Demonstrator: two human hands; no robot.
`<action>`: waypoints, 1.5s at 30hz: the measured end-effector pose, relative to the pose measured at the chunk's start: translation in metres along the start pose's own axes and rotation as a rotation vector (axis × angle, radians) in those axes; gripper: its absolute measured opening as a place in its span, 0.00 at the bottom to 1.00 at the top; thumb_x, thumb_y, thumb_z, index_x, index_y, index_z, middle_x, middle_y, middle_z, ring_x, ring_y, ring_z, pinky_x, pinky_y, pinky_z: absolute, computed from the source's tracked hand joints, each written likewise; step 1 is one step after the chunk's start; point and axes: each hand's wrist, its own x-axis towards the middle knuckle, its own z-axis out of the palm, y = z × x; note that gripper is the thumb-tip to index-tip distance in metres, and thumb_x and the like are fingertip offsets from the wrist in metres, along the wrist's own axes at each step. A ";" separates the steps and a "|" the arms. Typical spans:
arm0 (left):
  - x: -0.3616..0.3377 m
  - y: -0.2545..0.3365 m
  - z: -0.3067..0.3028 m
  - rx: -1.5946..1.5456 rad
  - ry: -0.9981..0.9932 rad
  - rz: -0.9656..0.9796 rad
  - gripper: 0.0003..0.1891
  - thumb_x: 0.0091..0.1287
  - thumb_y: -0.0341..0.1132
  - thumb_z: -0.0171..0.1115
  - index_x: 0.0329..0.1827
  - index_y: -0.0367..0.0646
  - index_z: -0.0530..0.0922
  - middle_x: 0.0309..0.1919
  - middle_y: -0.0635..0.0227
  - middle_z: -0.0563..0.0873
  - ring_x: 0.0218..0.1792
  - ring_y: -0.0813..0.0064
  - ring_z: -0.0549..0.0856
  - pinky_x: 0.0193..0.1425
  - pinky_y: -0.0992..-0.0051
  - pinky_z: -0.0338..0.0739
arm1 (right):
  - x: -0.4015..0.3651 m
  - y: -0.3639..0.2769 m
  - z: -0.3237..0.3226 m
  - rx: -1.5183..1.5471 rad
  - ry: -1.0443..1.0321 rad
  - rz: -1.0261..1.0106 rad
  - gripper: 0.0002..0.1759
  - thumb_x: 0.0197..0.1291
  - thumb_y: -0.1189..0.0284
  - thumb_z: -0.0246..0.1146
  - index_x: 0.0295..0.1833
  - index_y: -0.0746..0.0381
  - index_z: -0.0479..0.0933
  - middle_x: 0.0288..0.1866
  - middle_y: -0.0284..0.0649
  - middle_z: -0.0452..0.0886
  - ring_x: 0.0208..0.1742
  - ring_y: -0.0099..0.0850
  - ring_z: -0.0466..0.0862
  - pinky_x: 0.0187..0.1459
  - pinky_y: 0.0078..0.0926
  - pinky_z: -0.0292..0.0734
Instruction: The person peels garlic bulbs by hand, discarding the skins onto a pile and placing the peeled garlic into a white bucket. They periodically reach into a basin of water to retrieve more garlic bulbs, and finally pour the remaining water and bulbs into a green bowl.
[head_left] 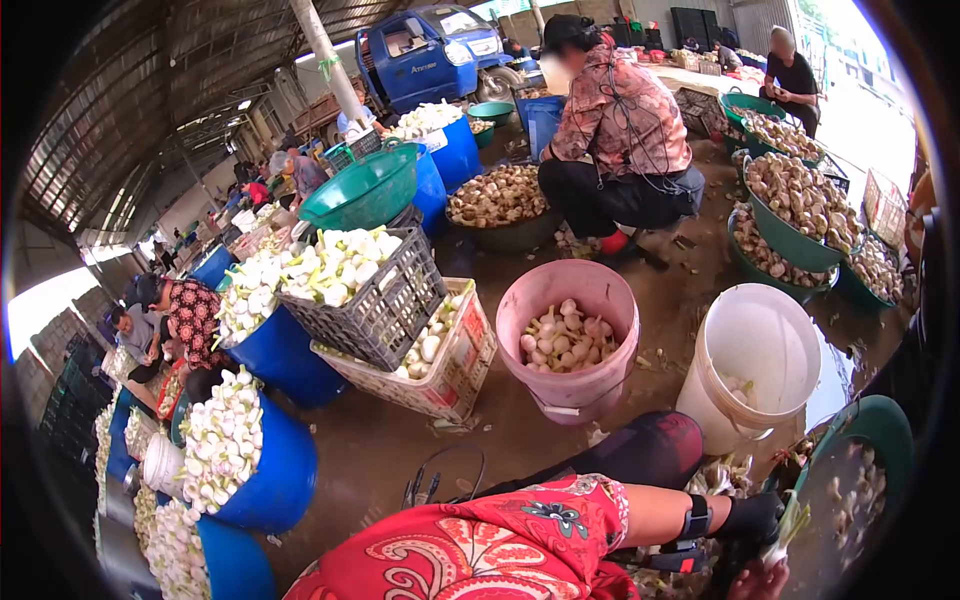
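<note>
My left hand (755, 518), in a black glove with a band at the wrist, is closed at the lower right around a garlic plant. That garlic (784, 538) has a green stem pointing up and a pale bulb below. Just under the bulb is my bare right hand (760, 580), fingers curled and partly cut off by the frame edge; what it grips is hidden. To the right, a green tub (885, 425) holds more garlic. Loose garlic and trimmings (725, 475) lie beside my left wrist.
In front stand a pink bucket (567, 395) with garlic bulbs and a white bucket (715, 405). Left are a black crate (385, 310) and a blue barrel (285, 480), heaped with garlic. A crouching person (625, 120) is ahead, near green tubs (790, 240).
</note>
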 end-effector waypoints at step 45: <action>-0.049 0.081 -0.015 0.041 0.023 -0.195 0.16 0.42 0.20 0.63 0.38 0.34 0.76 0.22 0.66 0.77 0.26 0.75 0.76 0.27 0.67 0.72 | 0.014 0.012 -0.019 -0.106 -0.084 -0.007 0.17 0.67 0.63 0.57 0.56 0.61 0.75 0.38 0.31 0.78 0.41 0.24 0.76 0.40 0.18 0.71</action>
